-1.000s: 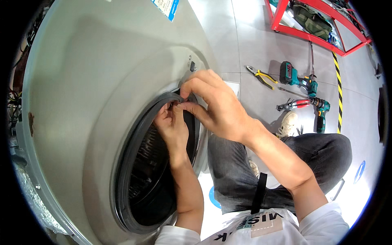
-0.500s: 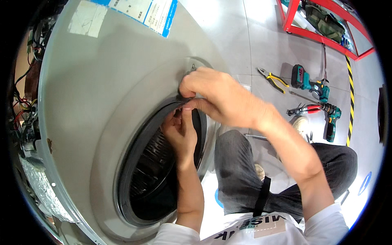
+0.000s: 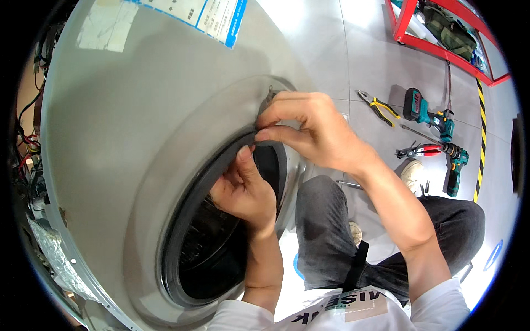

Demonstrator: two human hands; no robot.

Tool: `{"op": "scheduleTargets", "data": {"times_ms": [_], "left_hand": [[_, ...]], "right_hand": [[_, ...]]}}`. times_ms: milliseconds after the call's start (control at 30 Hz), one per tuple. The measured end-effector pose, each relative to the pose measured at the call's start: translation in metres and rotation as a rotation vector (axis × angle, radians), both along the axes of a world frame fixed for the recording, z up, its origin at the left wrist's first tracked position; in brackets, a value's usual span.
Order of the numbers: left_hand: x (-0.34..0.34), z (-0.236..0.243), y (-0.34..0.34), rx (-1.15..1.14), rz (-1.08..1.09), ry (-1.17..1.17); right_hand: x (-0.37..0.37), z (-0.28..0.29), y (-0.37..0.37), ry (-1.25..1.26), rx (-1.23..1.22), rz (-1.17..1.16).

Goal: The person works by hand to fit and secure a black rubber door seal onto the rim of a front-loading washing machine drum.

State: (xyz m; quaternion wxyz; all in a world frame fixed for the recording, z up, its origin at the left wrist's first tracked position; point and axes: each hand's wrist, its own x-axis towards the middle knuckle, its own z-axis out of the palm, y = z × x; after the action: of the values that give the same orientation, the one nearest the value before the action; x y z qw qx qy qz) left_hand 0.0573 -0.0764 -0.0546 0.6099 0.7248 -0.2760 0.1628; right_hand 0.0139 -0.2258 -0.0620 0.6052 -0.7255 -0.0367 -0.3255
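A grey washing machine front panel (image 3: pixel 127 121) fills the left half of the head view, with a round door opening edged by a dark rubber door seal (image 3: pixel 175 237). At the opening's upper edge, my left hand (image 3: pixel 245 190) reaches inside and grips the seal's lip, thumb on the outer face and fingers curled behind it. Just above and to the right, my right hand (image 3: pixel 312 127) pinches the seal's edge between thumb and bent fingers, beside a small dark recess in the panel. Inside the opening lies the dark drum (image 3: pixel 204 237), partly covered by my left hand.
On the tiled floor to the right lie yellow-black pliers (image 3: pixel 378 107), a teal cordless drill (image 3: pixel 430 115), a second cordless driver (image 3: pixel 455 165) and red-handled pliers (image 3: pixel 419 150). A red metal rack (image 3: pixel 441 49) stands at the far right. Exposed wires (image 3: pixel 30 146) hang at the left.
My left hand has shifted slightly down and left along the seal, its thumb now apart from the right hand. My right hand has opened its pinch somewhat. The whole view has shifted slightly.
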Motion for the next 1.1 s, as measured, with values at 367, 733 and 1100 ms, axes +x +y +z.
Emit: {"op": "scheduleTargets", "data": {"times_ms": [367, 733, 1100], "left_hand": [[0.011, -0.025, 0.017, 0.252, -0.077, 0.085], [0.006, -0.049, 0.017, 0.268, 0.006, 0.187], [0.037, -0.051, 0.039, -0.135, -0.372, 0.564]], "right_hand": [[-0.012, -0.023, 0.022, 0.059, 0.251, -0.104], [-0.008, -0.021, 0.056, -0.039, -0.048, -0.515], [-0.005, -0.014, 0.089, 0.021, 0.024, -0.649]]}}
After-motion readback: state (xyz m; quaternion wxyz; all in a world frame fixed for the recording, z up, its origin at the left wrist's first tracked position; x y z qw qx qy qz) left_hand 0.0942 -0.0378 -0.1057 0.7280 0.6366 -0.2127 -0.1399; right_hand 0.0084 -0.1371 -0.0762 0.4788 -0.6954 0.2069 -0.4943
